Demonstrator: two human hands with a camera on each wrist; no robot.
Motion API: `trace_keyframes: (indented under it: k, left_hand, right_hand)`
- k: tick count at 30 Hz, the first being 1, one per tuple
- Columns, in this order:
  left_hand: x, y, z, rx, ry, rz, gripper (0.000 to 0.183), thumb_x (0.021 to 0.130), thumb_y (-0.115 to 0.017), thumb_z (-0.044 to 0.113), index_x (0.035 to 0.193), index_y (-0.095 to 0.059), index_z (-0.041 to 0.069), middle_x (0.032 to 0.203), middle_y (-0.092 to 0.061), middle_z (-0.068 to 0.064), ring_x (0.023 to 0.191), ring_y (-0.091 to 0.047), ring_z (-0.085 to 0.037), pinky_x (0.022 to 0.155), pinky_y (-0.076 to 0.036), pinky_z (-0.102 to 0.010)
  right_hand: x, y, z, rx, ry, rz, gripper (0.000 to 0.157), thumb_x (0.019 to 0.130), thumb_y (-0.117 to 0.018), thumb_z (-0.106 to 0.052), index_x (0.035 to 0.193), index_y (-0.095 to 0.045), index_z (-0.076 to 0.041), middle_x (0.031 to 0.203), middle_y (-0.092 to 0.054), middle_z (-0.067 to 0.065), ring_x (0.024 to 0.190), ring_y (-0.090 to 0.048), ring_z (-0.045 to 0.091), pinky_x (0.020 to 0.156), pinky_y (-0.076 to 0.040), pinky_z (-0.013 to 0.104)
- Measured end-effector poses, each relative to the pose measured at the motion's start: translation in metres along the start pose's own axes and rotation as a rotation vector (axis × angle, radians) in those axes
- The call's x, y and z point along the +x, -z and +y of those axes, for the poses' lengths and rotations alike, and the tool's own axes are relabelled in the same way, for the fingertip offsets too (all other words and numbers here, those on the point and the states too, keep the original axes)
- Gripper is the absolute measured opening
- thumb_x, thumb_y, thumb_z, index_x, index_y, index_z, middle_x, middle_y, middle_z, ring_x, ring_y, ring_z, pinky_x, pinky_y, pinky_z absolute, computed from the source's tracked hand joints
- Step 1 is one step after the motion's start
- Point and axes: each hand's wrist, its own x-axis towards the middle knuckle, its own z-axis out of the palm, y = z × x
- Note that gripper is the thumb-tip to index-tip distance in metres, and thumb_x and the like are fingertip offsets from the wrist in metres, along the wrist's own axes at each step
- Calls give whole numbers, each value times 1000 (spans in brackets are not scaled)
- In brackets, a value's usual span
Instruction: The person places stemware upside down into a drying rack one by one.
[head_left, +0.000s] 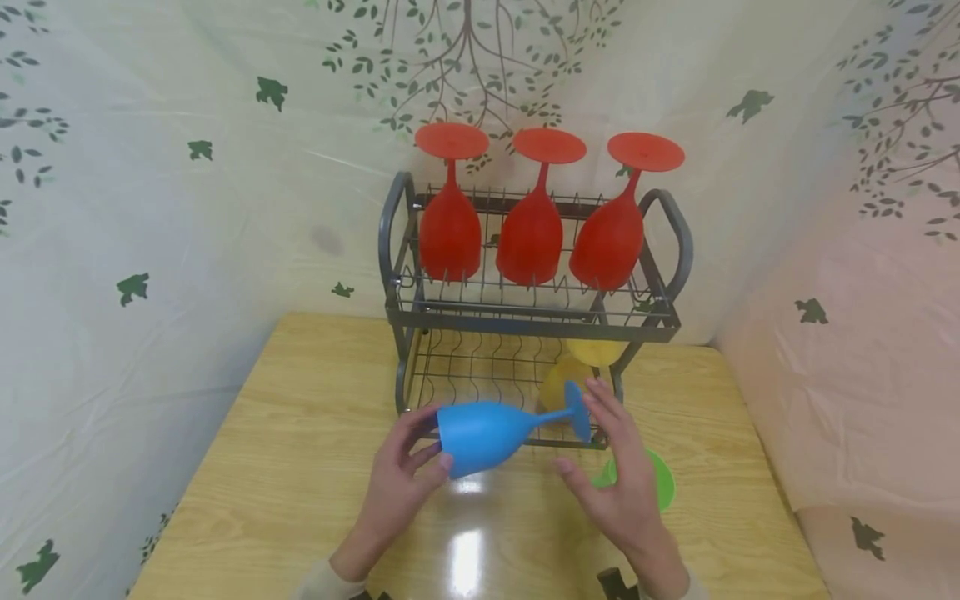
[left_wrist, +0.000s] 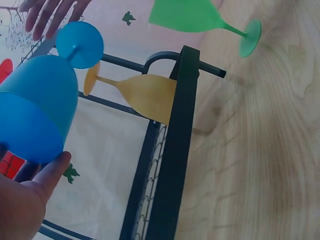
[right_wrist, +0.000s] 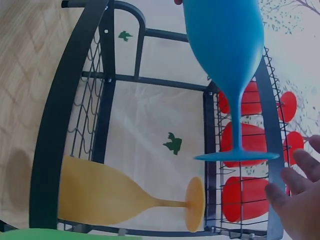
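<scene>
A blue plastic goblet point(head_left: 483, 435) lies sideways in the air before the rack's lower shelf, its foot to the right. My left hand point(head_left: 397, 487) grips the bowl near its rim, thumb in front and fingers behind. Close to the goblet's foot, my right hand point(head_left: 622, 492) has its fingers spread; in the right wrist view the fingers point(right_wrist: 295, 182) look apart from it. A yellow goblet point(right_wrist: 105, 192) stands upside down at the right end of the lower shelf. Partly behind the right hand is a green goblet point(head_left: 662, 479) on the table.
The black two-tier dish rack point(head_left: 532, 323) stands at the back of the wooden table point(head_left: 300, 417). Its upper tier bears three upside-down red goblets, at left point(head_left: 450, 233), middle point(head_left: 530, 237) and right point(head_left: 611, 242). Leaf-patterned sheeting point(head_left: 225, 208) surrounds the table.
</scene>
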Motion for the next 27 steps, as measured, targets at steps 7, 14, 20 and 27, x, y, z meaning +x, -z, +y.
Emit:
trace_keyframes:
  k: [7,14,20,27]
  left_hand:
    - [-2,6,-4,-68,55,40,54,91,-63,-9,143,-48,-4,138,-55,-13,120,-61,-21,94,-59,-38]
    - [-2,6,-5,-111,113,107,54,94,-58,-5,146,-45,-6,144,-51,-17,127,-60,-13,98,-56,-37]
    - [-2,4,-10,-128,99,136,50,96,-55,7,146,-50,9,143,-49,-25,124,-61,-19,94,-58,-40]
    - [-1,-2,-14,-198,69,127,49,97,-57,14,146,-52,14,144,-50,-18,123,-60,-27,93,-59,-44]
  right_hand:
    - [-8,1,3,20,-162,18,79,95,-72,-46,146,-48,9,156,-41,30,153,-32,34,125,-24,34]
    - [-13,-3,-4,121,-364,48,84,87,-77,-15,159,-36,-3,165,-34,19,155,-27,30,125,-23,30]
    - [-19,-11,-12,237,-551,38,89,84,-70,2,163,-32,-15,168,-32,4,156,-25,25,125,-21,28]
    - [-24,-21,-16,280,-678,16,88,88,-71,-1,163,-30,-20,168,-32,1,156,-25,25,126,-20,31]
